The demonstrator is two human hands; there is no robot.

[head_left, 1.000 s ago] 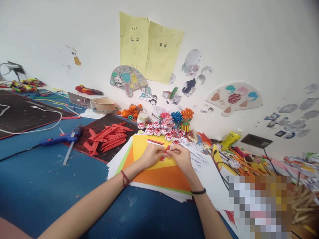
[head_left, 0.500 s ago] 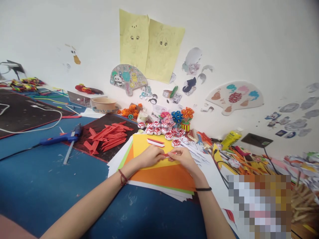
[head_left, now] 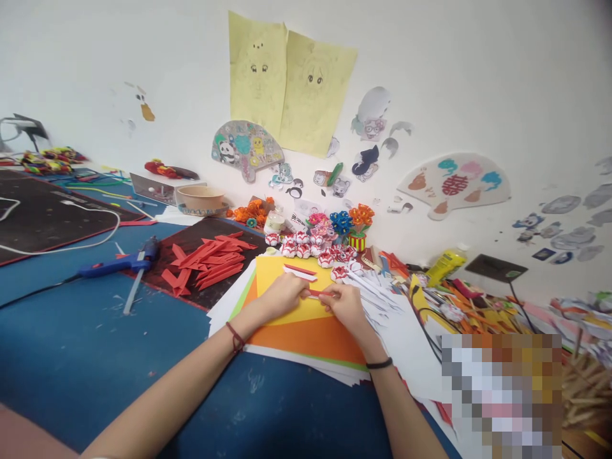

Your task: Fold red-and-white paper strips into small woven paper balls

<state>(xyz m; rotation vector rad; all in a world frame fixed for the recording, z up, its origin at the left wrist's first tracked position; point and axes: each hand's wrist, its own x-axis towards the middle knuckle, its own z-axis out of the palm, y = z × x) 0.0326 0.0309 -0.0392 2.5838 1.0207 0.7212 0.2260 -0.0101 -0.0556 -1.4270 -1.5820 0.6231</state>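
Note:
Between my two hands stretches a narrow red paper strip (head_left: 315, 294) with a white edge, low over the coloured sheets. My left hand (head_left: 285, 296) is closed on its left end, and my right hand (head_left: 345, 306) pinches the other end between thumb and fingers. Just beyond my left hand lie folded red and white paper strips (head_left: 300, 272). Under both hands is a stack of paper, with a yellow sheet (head_left: 270, 280) above an orange sheet (head_left: 310, 344). Small red-and-white paper flowers (head_left: 302, 250) cluster behind the stack.
A pile of red folded strips (head_left: 210, 258) lies on a dark mat at left, beside a blue glue gun (head_left: 119, 262). White paper strips (head_left: 377, 296) lie at right, near a yellow bottle (head_left: 444, 266) and heaped scraps. A wooden bowl (head_left: 201, 201) stands by the wall.
My right hand has turned and shifted slightly, its fingers now curled lower on the strip. My left hand has moved a little left, and more of the red strip shows between them.

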